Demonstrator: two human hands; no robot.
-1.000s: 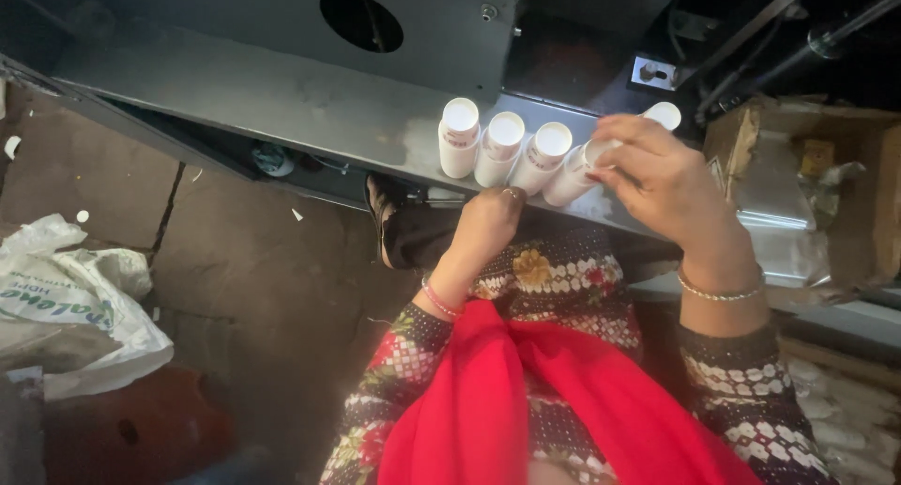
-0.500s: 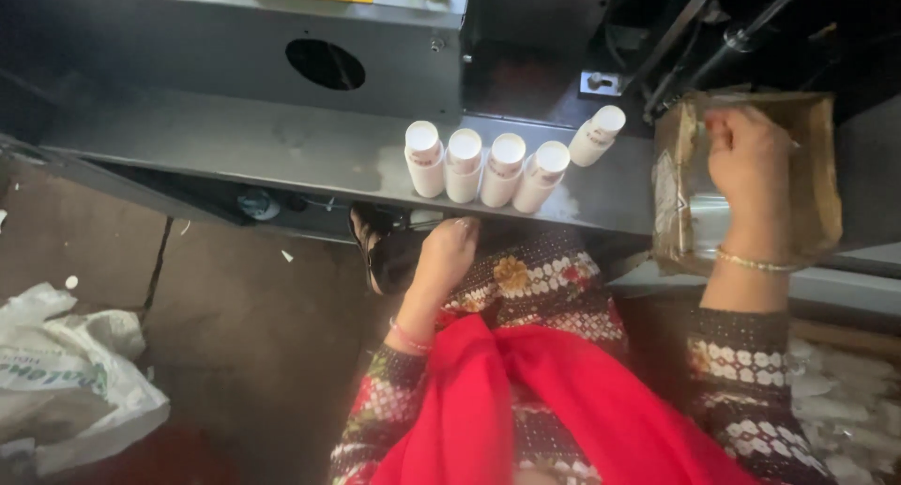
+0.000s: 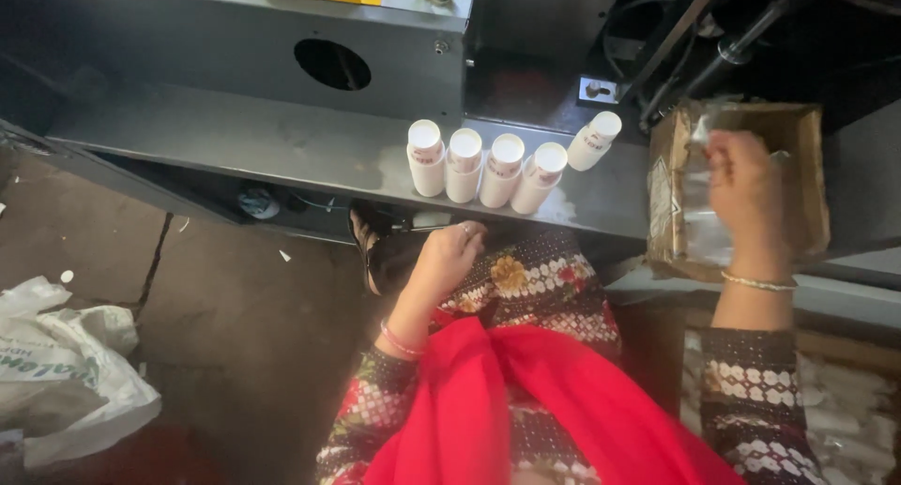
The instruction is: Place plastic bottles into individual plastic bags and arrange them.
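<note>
Several small white bottles (image 3: 484, 167) stand in a row on a grey metal ledge (image 3: 235, 147); one more white bottle (image 3: 595, 139) stands apart to their right. My left hand (image 3: 451, 252) rests curled on my knee just below the ledge, with nothing visibly in it. My right hand (image 3: 743, 194) reaches into a brown cardboard box (image 3: 807, 166) lined with clear plastic, its fingers closed at the plastic liner (image 3: 690, 213); what it pinches is unclear.
A grey machine housing (image 3: 282, 34) with a round hole rises behind the ledge. A white plastic bag (image 3: 66, 372) lies on the concrete floor at the left. My red scarf (image 3: 526, 400) hangs over my lap.
My right hand left the rightmost bottle on the ledge and moved right into the cardboard box. My left hand stayed on my knee. The view shifted downward.
</note>
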